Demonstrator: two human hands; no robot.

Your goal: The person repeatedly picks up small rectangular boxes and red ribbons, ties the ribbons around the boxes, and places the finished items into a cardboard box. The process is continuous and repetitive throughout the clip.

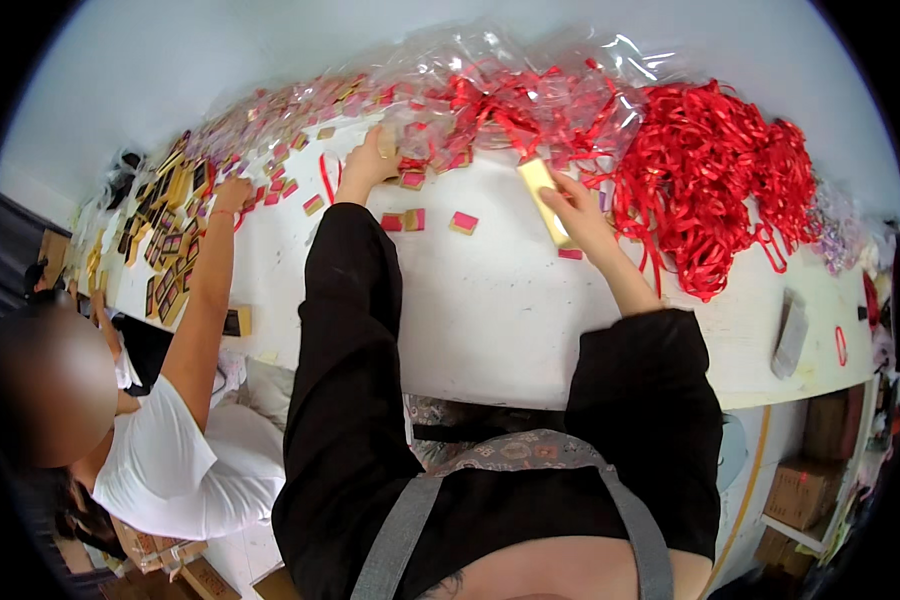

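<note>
My right hand [579,214] is closed around a long, narrow gold box [544,201] held at a slant above the white table. At the far side, my left hand [366,163] reaches to the edge of a heap of small packets. Gold-coloured surfaces show at its fingertips, but whether it grips one is unclear. Small pink-and-gold boxes lie nearby, one [463,222] alone between my hands and a pair [414,220] just below my left hand. A red ribbon strip [330,178] lies beside my left wrist.
Clear plastic bags [487,52] and a large pile of red ribbon loops [709,180] cover the far and right parts of the table [495,330]. On the left, a person in white [187,457] reaches towards dark-windowed gold boxes [172,247]. Cartons [802,491] sit on a shelf at right.
</note>
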